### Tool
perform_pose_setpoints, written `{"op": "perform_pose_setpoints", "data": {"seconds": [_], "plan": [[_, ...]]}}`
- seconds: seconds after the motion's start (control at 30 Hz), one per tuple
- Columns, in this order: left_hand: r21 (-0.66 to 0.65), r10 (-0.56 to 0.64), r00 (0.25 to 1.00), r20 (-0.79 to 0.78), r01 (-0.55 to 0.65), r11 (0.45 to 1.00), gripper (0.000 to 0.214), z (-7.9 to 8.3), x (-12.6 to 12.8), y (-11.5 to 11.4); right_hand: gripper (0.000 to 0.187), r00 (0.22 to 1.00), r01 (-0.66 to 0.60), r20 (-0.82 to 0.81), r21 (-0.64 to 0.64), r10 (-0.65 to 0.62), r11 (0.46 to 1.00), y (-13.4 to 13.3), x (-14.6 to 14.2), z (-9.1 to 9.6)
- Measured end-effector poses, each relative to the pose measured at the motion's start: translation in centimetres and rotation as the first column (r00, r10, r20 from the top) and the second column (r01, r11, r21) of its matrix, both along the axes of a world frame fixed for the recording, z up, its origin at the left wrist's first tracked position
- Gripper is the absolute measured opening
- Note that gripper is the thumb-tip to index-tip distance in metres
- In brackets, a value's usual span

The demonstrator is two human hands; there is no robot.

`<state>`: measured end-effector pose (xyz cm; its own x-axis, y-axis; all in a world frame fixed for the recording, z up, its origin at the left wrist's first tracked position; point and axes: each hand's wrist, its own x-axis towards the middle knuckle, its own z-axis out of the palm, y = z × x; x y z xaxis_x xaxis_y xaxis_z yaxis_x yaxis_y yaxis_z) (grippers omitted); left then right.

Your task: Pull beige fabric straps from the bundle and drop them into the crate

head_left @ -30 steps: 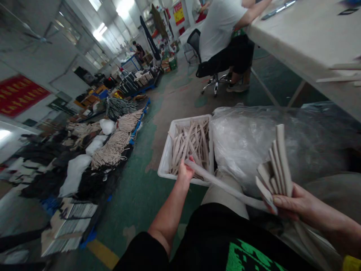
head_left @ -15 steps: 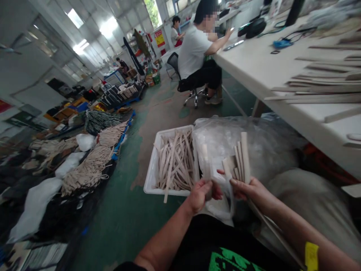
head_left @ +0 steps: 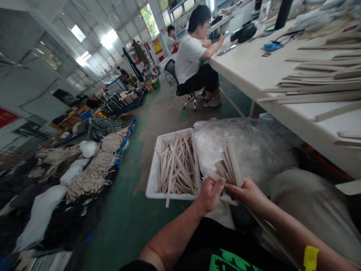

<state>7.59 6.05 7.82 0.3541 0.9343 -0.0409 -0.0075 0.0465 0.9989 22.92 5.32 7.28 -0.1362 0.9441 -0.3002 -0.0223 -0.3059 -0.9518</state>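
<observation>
Several flat beige strips [head_left: 231,160] fan upward from my right hand [head_left: 246,191], whose fingers are closed around them. Their long ends trail down along my right forearm. My left hand [head_left: 210,194] touches the right one, thumb pressed down at the left side of the fan. A pale strip end [head_left: 213,174] sticks up between its fingers; where that strip runs lower down is hidden. Just left of my hands, a white plastic crate [head_left: 152,188] holds a heap of loose beige strips [head_left: 178,162].
Clear plastic bags [head_left: 254,139] lie behind my hands. On the right, a white table [head_left: 248,71] carries more strips [head_left: 318,88] laid flat. A person [head_left: 188,56] sits at its far end on a wheeled chair. Bundled strips [head_left: 87,169] cover pallets along the left.
My left hand has moved right, against my right hand, with the pale strip now beside the fan. The fanned strips have tilted left. The view has shifted slightly.
</observation>
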Motion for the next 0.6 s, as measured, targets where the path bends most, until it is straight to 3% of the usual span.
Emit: {"op": "perform_pose_setpoints", "data": {"seconds": [0.13,0.2,0.27,0.37,0.43,0.5,0.6], "plan": [[0.081,0.129,0.981,-0.148,-0.118,0.990,0.066,1.2,-0.3,1.8,0.046,0.979,0.202,0.012,-0.007,-0.202,0.979,-0.3,0.4,1.2],[0.167,0.075,0.969,-0.234,-0.036,0.985,0.062,1.9,-1.1,2.6,0.051,0.953,0.303,-0.002,-0.003,-0.303,0.953,-0.2,1.2,1.8],[0.210,-0.090,0.902,-0.422,0.193,0.958,0.051,2.2,-1.7,3.0,0.056,0.957,0.290,-0.001,0.005,-0.290,0.957,-0.1,1.7,2.2],[0.130,-0.265,0.672,-0.691,0.476,0.870,0.035,1.8,-1.8,2.5,0.039,0.982,0.151,0.104,0.046,-0.155,0.987,0.0,1.7,2.4],[0.086,-0.289,0.604,-0.743,0.515,0.853,0.033,1.2,-1.6,1.8,0.035,0.972,0.096,0.204,0.109,-0.117,0.989,-0.3,1.3,2.2],[0.054,-0.314,0.608,-0.729,0.508,0.860,0.032,0.6,-1.6,1.0,0.038,0.961,0.093,0.245,0.141,-0.126,0.986,-0.6,0.8,1.8],[-0.012,-0.359,0.613,-0.704,0.495,0.869,0.033,0.0,-2.2,0.1,0.041,0.961,0.153,0.225,0.066,-0.164,0.986,-1.0,0.5,1.1]]}}
